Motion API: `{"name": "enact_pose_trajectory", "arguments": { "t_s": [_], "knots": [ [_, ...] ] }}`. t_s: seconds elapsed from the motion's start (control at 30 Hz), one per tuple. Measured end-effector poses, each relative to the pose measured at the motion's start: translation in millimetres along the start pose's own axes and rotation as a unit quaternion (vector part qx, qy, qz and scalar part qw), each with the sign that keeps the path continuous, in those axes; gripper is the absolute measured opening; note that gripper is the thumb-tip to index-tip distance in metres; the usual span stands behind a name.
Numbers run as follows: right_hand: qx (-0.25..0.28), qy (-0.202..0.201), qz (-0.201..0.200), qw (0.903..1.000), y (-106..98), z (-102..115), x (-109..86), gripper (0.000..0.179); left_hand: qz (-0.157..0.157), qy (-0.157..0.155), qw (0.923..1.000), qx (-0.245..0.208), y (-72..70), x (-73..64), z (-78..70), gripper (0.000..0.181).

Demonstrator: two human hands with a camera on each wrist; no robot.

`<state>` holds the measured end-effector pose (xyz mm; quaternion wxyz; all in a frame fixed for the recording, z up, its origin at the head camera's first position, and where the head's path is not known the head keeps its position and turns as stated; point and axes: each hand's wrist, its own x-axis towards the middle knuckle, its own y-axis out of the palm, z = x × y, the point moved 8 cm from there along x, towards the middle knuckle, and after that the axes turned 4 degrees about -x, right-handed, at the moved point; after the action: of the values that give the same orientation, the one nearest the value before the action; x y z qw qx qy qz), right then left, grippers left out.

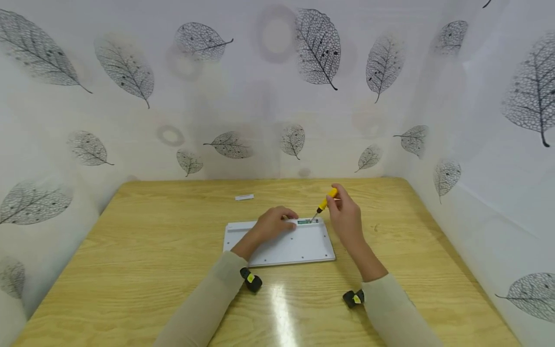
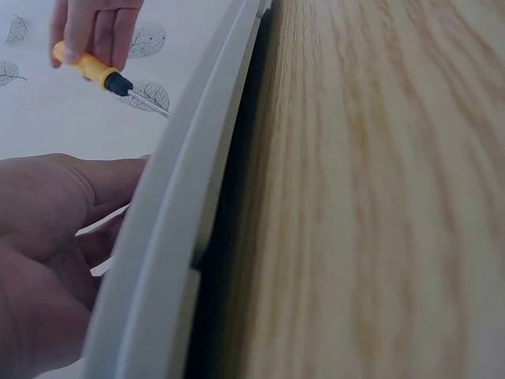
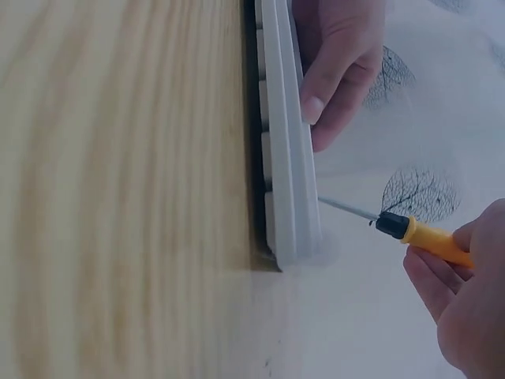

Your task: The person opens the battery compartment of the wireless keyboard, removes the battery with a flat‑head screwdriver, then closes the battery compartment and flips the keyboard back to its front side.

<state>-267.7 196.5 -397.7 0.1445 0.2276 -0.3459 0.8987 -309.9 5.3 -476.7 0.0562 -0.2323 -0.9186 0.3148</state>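
Note:
A white keyboard (image 1: 303,250) lies face down on the wooden table, small screws dotting its underside. Near the right end of its raised far edge is an uncovered slot (image 1: 305,222) with green parts inside. My left hand (image 1: 273,224) holds that raised edge just left of the slot, thumb on the near side and fingers toward the far side. Between thumb and fingers, my right hand (image 1: 348,219) grips the yellow handle of a screwdriver (image 3: 438,242). Its metal shaft slants down to the slot; the exact tip contact is too small to tell.
A small white strip (image 1: 244,197), like a cover, lies on the table (image 1: 151,250) beyond the keyboard. Leaf-patterned curtains (image 1: 260,106) stand behind the table and along both sides. Each wrist wears a black camera (image 1: 252,281).

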Motion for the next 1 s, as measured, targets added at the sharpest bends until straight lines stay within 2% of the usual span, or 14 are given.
{"name": "enact_pose_trajectory", "arguments": {
  "t_s": [0.17,0.3,0.5,0.77,1.0],
  "knots": [
    [0.083,0.091,0.011,0.9923,0,-25,-3.3,0.039,0.002,0.001,1.0,-0.005,-1.0,-1.7,-0.4,0.025],
    [0.128,0.124,0.006,0.9839,0,-37,-4.6,0.04,0.005,0.0,1.0,-0.006,-0.7,-1.8,-1.1,0.026],
    [0.213,0.169,-0.006,0.9621,1,-52,-7.5,0.041,0.005,-0.002,1.0,-0.008,-0.8,-0.9,-1.4,0.026],
    [0.258,0.203,-0.016,0.9443,2,-60,-10.9,0.043,0.009,-0.001,0.9999,-0.011,-1.1,-1.3,-2.7,0.026],
    [0.274,0.197,-0.038,0.9406,0,-64,-11.9,0.042,0.008,0.0,0.9999,-0.01,-1.4,-1.4,-3.4,0.027]
  ]
}}
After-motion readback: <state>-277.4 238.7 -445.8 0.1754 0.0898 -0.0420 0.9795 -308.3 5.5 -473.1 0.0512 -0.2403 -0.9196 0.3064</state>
